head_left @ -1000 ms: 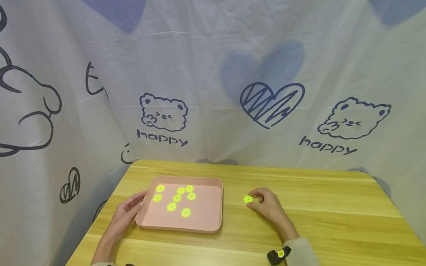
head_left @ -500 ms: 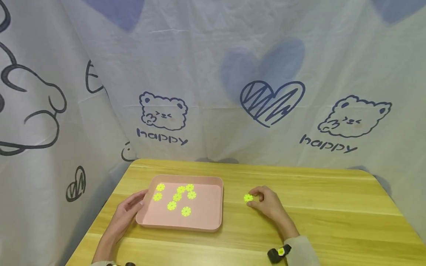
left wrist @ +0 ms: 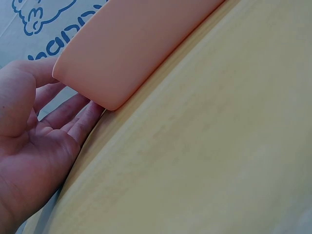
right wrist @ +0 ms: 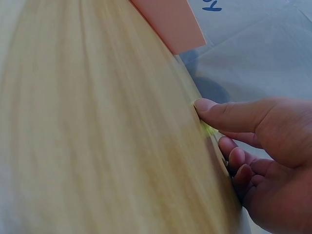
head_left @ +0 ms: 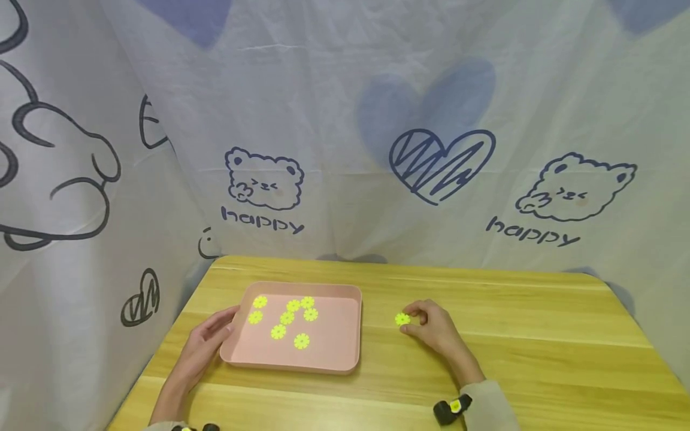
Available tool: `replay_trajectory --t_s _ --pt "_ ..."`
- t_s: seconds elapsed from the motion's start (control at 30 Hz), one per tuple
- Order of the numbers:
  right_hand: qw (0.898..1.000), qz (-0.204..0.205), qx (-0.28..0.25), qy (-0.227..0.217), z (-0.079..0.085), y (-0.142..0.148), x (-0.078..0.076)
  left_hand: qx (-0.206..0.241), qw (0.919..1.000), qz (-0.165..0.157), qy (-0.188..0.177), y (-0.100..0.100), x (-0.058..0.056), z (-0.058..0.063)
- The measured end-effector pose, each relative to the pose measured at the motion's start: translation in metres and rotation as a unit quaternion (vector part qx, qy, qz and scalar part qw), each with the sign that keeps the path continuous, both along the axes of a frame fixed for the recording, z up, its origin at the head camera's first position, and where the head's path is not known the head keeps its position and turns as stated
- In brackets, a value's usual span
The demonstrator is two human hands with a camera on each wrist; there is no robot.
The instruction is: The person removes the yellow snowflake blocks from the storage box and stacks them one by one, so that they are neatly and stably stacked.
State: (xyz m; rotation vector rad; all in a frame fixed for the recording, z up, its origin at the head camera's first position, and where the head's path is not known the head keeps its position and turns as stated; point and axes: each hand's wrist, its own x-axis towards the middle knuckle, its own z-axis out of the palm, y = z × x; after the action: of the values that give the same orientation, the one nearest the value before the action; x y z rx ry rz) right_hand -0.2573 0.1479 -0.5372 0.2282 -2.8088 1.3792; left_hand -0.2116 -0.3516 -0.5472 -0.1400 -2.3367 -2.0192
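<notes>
Behind the wood-grain table (head_left: 539,335) (pink tray (head_left: 334,335) atop) hangs printed cloth (head_left: 339,108).

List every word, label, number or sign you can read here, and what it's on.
"happy": cloth backdrop, under the left bear drawing.
"happy": same backdrop, under the right bear drawing.
"happ": left wrist view, backdrop, last letter partly hidden by pink tray.
Letter fragments, right wrist view: cut off, unreadable.
Yellow patch on wrist strap: too small.
</notes>
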Motion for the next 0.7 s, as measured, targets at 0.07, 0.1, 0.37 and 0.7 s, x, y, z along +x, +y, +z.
replay_trajectory --t_s 0.07,0.1,0.37,0.7 --pt "1.0 0.001 -0.001 0.0 0.0002 -0.0001 0.0 -0.001 1.0 0.001 0.0 -0.0001 0.0001 0.0001" --pt "1.0 0.002 -0.002 0.0 0.0002 0.0 0.0 -0.002 1.0 0.001 0.0 -0.0002 0.0002 0.0002" --pt "1.0 0.007 -0.003 0.002 -0.0012 0.0016 0.0005 -0.003 1.0 0.0 0.0 0.0 0.0004 0.001" --pt "1.0 0.003 -0.004 0.003 -0.0027 0.0017 0.0001 -0.017 0.9997 0.009 -0.015 0.0015 0.0011 0.002"
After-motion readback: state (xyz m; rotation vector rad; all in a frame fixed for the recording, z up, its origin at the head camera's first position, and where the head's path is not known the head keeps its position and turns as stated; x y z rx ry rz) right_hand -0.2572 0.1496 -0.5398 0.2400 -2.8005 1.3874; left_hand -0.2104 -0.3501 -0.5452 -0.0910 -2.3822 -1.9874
